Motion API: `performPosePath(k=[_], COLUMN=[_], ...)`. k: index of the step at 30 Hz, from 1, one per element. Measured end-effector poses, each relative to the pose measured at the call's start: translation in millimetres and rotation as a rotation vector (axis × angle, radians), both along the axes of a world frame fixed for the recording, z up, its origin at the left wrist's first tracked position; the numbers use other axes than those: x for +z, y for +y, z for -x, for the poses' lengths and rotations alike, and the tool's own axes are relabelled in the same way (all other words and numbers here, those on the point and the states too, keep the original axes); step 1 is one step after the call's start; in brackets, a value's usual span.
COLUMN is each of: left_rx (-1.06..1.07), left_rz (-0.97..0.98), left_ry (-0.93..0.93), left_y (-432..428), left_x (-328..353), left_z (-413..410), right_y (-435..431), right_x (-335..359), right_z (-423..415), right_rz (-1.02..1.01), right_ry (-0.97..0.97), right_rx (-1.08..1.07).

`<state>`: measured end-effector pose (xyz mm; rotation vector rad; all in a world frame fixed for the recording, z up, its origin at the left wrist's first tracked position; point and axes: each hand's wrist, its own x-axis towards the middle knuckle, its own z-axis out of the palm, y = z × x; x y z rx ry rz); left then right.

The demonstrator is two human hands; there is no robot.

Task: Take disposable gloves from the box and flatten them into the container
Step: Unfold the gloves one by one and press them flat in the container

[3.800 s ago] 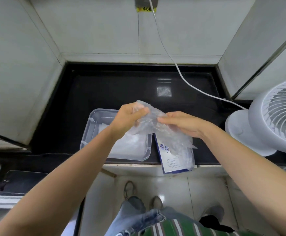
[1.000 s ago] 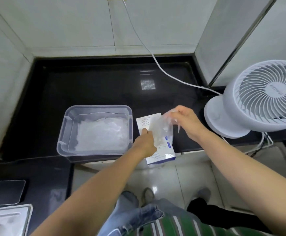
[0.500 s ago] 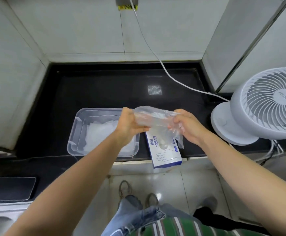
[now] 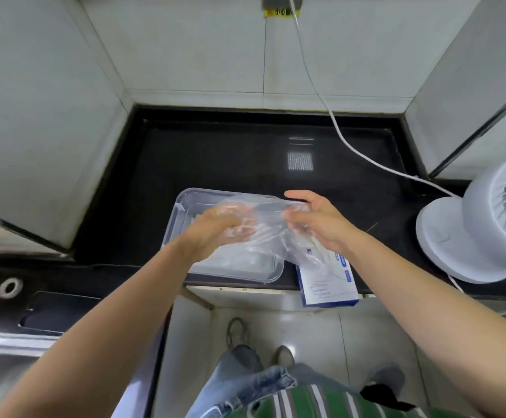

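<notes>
left grip (image 4: 215,233) and right grip (image 4: 321,224) hold one clear glove (image 4: 268,220) spread above the container (image 4: 177,218) at the surface's (image 4: 215,158) front edge. a stack (image 4: 245,262) already lies inside; this one is not yet pressed down. the box (image 4: 327,286) sits beside it.

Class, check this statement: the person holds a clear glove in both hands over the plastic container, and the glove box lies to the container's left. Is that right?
Not quite. In the head view the glove box lies to the right of the container. The rest stands: the left hand and right hand hold the clear glove over it.
</notes>
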<state>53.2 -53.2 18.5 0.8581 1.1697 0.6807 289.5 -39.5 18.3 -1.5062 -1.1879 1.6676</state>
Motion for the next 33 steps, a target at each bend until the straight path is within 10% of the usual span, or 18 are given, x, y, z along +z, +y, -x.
performPosePath(k=[6,10,18,24,28,33], left_rx=[0.151,0.052,-0.399,-0.537,-0.454,-0.359], left_rz=[0.024,-0.224,-0.400,-0.438,-0.379,-0.840], left_ry=[0.176,0.642,1.039,1.372,1.457,1.450], left_y=[5.3,7.3,12.4,18.4,18.1,17.9], left_x=[-8.2,-25.6,-35.2,-53.5,-56.6,-57.3], left_z=[15.7,20.0,42.5,43.5,38.4,27.4], right_y=[6.8,15.8,15.6,5.7,8.5,7.2], right_x=[-4.6,-1.8,21.1,-35.8,-63.8,-72.8], right_z=[23.5,33.8,72.2,110.4,119.1,130.5], right_rz=[-0.028,-0.103,-0.779,-0.199,-0.019,0.093], right_ry=[-0.073,-0.159,-0.271,-0.667,-0.812,-0.852], right_rx=[0.109,0.064,0.032,0.817,0.877,0.899])
